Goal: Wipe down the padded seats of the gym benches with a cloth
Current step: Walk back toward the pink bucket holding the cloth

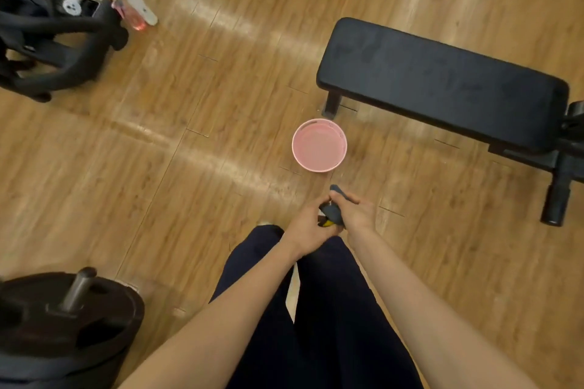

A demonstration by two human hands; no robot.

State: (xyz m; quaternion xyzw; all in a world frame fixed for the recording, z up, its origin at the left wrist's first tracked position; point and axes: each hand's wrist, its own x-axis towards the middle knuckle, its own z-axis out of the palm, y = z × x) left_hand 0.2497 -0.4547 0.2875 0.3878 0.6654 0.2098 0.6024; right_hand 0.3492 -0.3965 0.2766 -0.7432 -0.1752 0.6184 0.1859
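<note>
Left hand [308, 227] and right hand [357, 210]: both curled tight round dark cloth [331, 211] | above floor, near pink basket [319, 145] | bench [442, 85] apart, right.

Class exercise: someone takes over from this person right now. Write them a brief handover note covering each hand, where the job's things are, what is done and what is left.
Left hand and right hand: both grip the bunched dark cloth between them, above the floor.
Pink bucket: on the floor ahead of the hands, beside the bench's near leg.
Bench seat: ahead to the right, faint streaks on the pad; whether wiped already, cannot tell.
Spray bottles: on the floor far left, by a machine base.
Left: wipe the padded seats; no hand touches a bench.
</note>
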